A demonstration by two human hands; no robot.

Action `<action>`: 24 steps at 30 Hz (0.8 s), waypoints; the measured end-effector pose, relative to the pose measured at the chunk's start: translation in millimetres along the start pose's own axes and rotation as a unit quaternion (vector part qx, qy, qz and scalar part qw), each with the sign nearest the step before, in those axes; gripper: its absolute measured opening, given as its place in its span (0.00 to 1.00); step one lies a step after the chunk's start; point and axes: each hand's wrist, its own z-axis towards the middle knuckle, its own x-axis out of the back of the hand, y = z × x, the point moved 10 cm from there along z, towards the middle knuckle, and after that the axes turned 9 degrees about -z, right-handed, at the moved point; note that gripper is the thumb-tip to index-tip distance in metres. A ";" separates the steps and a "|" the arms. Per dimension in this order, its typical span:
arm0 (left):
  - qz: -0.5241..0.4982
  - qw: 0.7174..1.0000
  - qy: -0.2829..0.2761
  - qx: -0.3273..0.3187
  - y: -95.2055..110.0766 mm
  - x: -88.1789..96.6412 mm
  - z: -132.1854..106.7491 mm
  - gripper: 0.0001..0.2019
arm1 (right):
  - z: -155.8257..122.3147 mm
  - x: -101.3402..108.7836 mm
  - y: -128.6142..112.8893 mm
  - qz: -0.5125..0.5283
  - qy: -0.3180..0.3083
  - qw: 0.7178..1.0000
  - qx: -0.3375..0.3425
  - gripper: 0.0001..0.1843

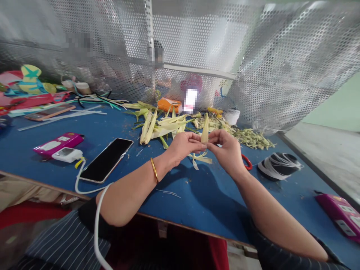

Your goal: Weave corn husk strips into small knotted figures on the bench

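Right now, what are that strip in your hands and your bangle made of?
The strip between left hand and right hand looks like dried plant leaf: pale yellow-green, matte, curling at its lower end. The bangle seems metal: smooth, shiny, gold-coloured; solid or plated, cannot tell.

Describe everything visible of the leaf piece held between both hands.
The leaf piece is pale yellow-green, narrow and pointed, and looks like dried palm leaf or husk. Its tip stands upright and thinner strips curl loose below. The left hand and right hand pinch its lower part from either side, above the blue table.
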 end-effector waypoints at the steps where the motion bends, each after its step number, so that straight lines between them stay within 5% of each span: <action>1: 0.005 1.000 -0.002 -0.005 0.8 0.1 0.2 0.10 | 0.0 0.0 1.4 0.002 0.000 1.000 -0.006 0.10; 12: 0.013 0.999 -0.008 -0.032 8.0 1.6 4.4 0.07 | 0.8 -14.4 13.2 0.180 -0.041 0.980 -0.071 0.14; 24: -0.024 0.999 0.033 0.023 -0.8 9.7 2.1 0.07 | -0.7 -14.3 1.8 0.132 -0.041 0.990 -0.008 0.12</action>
